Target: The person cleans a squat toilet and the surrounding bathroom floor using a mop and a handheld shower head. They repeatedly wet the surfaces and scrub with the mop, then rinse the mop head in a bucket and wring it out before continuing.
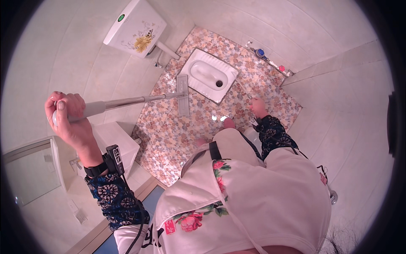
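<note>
On the left, my left hand [70, 112] is wrapped around the grey grip of a telescopic metal pole [125, 102]. The pole slants down to a flat, grey rectangular mop head [183, 95] lying on the pebble-patterned floor, close to the left rim of a white squat toilet [211, 76]. My right hand [259, 107] is low in front of me, its fingers closed on a slim object. From it a thin pale line runs to the toilet's right corner; I cannot tell whether that is a rod or a water jet.
A white cistern [136, 30] with a flower print hangs on the wall above the toilet. Pipework with a blue-capped fitting [259, 52] runs low along the far wall. A white cabinet [115, 141] and a mirror [35, 171] are at left, beside a door frame [149, 187].
</note>
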Demonstrator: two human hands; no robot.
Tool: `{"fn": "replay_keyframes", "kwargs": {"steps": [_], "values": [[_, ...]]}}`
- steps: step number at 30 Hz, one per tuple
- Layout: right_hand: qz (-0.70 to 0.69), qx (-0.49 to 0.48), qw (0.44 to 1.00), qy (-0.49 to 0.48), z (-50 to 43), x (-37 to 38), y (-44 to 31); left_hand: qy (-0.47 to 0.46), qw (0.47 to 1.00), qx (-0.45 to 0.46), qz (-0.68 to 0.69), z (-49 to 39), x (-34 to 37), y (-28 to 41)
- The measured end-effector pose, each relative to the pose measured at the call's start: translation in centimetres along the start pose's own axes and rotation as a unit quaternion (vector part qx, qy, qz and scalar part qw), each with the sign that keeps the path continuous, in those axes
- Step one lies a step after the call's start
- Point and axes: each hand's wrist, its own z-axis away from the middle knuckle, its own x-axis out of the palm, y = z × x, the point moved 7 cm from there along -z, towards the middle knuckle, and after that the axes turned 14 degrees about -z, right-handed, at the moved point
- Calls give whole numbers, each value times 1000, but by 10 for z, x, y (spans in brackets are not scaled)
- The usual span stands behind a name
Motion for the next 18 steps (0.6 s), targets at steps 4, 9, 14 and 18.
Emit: {"fn": "replay_keyframes", "kwargs": {"steps": [4,9,14,18], "values": [[5,-30,999,-21,19,8,-34,-20,1000,2,17,-9,11,-2],[-38,-33,999,2,19,12,-50,-10,1000,-2,22,-16,17,-8],[231,-264,935,-59,15,-1,-67,-19,1000,14,10,-20,16,-9],[220,-171,957,-86,4,-15,-49,-15,999,-6,36,-22,10,-14]]}}
